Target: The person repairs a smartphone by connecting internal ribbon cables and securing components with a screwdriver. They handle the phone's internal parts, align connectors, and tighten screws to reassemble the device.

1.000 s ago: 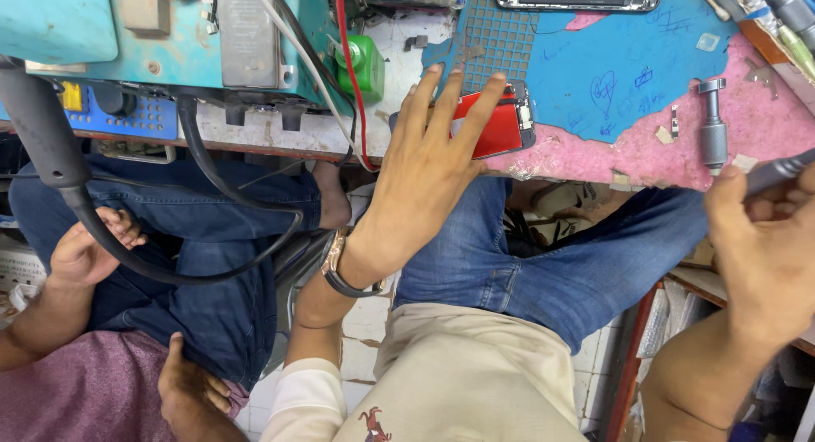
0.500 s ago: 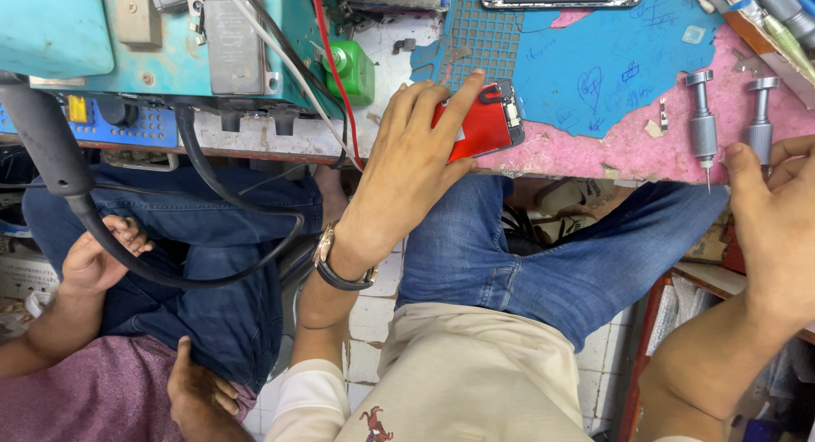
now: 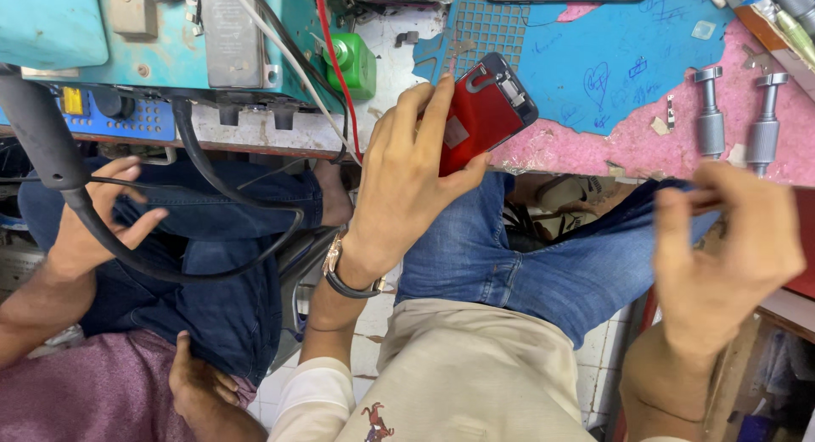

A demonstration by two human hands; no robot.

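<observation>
Left hand [image 3: 399,183] grips a red phone part [image 3: 480,115] at the near edge of the bench [image 3: 594,145].

Its fingers [image 3: 433,111] are wrapped around the part's lower end, tilting it over the bench edge where the blue mat [image 3: 611,51] meets the pink surface. The right hand [image 3: 730,247] is blurred, off the bench's near right corner, fingers pinched narrowly on something thin I cannot make out. Two metal screwdrivers [image 3: 734,119] lie near the right edge. A green bottle [image 3: 356,64] stands further back. Another person's hand [image 3: 93,221] rests on denim at left.
</observation>
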